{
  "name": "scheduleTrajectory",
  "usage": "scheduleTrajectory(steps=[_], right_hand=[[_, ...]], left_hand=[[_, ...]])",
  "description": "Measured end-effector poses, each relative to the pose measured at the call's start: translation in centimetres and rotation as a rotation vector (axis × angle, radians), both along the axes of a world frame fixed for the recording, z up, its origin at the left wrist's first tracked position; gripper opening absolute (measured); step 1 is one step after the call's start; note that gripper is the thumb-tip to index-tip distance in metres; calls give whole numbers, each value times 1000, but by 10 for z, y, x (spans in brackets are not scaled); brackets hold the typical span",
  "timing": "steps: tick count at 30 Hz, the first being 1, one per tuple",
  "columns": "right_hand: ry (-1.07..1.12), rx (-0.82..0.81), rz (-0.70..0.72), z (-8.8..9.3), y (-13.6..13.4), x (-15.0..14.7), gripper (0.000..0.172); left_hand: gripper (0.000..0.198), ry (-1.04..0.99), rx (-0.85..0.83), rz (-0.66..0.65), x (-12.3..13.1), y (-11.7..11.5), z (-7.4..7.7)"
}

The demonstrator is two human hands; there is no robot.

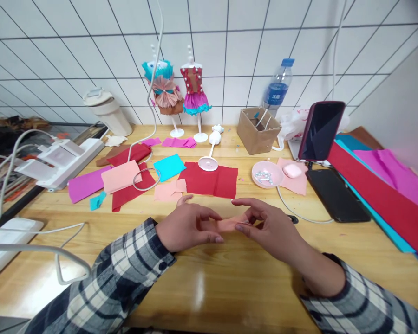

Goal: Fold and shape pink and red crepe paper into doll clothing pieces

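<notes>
Between my two hands, just above the wooden table, is a small strip of peach crepe paper [229, 224]. The thumb and fingers of my left hand [186, 226] are closed on its left end. My right hand [273, 228] pinches the other end between thumb and fingers, partly covering it. Beyond the hands lies a dark red crepe paper sheet [212, 181]. The round base of a white mini dress form [215, 138], which lies on its side, rests on that sheet. A peach paper piece [170, 190] and a turquoise piece [169, 167] lie to its left.
Two dressed mini forms [196, 88] stand by the tiled wall. At right are a pink bowl of beads [267, 175], a cardboard box [258, 132], a propped phone [321, 130] and a black phone [337, 195]. Power strips [68, 162] and cables occupy the left.
</notes>
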State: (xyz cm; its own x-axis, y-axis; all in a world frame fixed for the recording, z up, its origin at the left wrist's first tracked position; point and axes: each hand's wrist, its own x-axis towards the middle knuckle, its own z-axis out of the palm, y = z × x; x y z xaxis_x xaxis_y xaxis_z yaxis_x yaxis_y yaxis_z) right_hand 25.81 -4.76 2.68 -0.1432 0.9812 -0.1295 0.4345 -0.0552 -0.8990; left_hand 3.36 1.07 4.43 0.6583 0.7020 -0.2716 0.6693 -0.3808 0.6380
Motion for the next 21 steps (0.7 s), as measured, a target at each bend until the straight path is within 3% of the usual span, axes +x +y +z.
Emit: scheduleTrajectory(steps=[3, 9, 13, 17, 21], right_hand=[[-12, 43, -12, 2, -2, 0, 42], [100, 60, -97, 6, 0, 7, 41], [484, -42, -205, 4, 1, 1, 53], [677, -229, -108, -1, -5, -13, 59], [792, -389, -237, 2, -14, -23, 89]], left_hand=[[23, 14, -35, 0, -1, 0, -2], [23, -137, -155, 46, -7, 3, -6], [22, -291, -331, 117, -4, 0, -3], [27, -461, -521, 214, 2, -6, 0], [31, -578, -671, 280, 5, -11, -1]])
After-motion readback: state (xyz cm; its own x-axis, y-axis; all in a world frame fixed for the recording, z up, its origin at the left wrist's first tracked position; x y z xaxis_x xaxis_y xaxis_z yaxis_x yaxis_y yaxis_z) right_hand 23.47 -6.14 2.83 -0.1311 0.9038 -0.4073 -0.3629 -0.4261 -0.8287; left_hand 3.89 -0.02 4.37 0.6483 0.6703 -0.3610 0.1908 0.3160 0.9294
